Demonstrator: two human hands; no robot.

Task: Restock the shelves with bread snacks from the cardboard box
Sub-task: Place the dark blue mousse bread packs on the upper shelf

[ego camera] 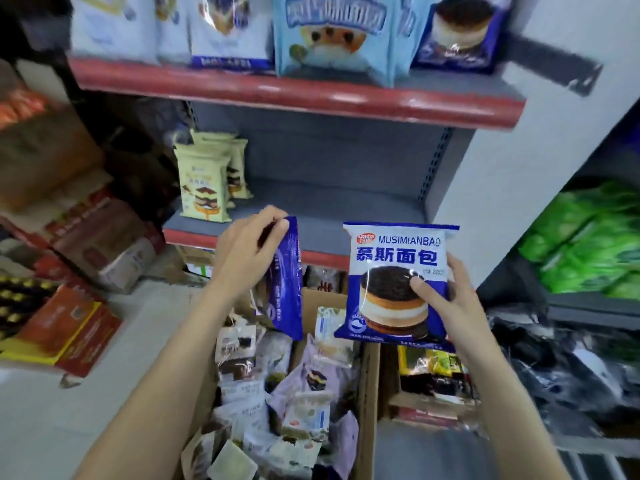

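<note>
Snack packets are lying jumbled in the open cardboard box (367, 393) at the bottom, its lower edge cut off by the frame. Above it, the left hand (249, 251) is pinching the top corner of a blue bread packet (287, 282) turned edge-on, its front hidden. The right hand (446, 299) is gripping a blue mousse bread packet (394, 271) upright, thumb on its face. Cream cake packets (204, 181) are standing at the left end of the grey middle shelf (329, 216). Blurred bags are lining the red-edged upper shelf (298, 95).
</note>
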